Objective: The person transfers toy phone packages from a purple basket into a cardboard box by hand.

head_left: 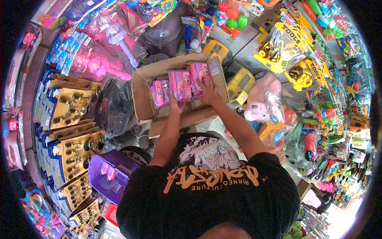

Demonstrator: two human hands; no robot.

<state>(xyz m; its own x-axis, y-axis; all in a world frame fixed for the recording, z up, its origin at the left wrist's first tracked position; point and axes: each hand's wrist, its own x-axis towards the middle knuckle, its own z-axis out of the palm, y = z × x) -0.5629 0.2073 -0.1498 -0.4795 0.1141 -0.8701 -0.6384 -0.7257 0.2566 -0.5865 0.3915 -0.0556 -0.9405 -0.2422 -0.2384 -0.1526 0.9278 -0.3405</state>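
A cardboard box (140, 99) stands before me with its flaps folded out. Inside are pink and purple packs that look like toy phones: one at the left (159, 93), a middle pack (181, 81) with a keypad and a right pack (197, 73). My left hand (176, 104) is closed around the lower left corner of the middle pack. Across the right pack lies my right hand (207, 93), its fingers spread over the front and touching it. Part of the box's contents is hidden under the packs and my hands.
A purple basket (109, 187) holding pink items stands at my lower left, beside carded toy kitchen sets (71, 155). Pink wand toys (101, 65) lie behind. To the right are a yellow package (240, 85), a pink bagged toy (264, 95) and yellow tool sets (284, 47).
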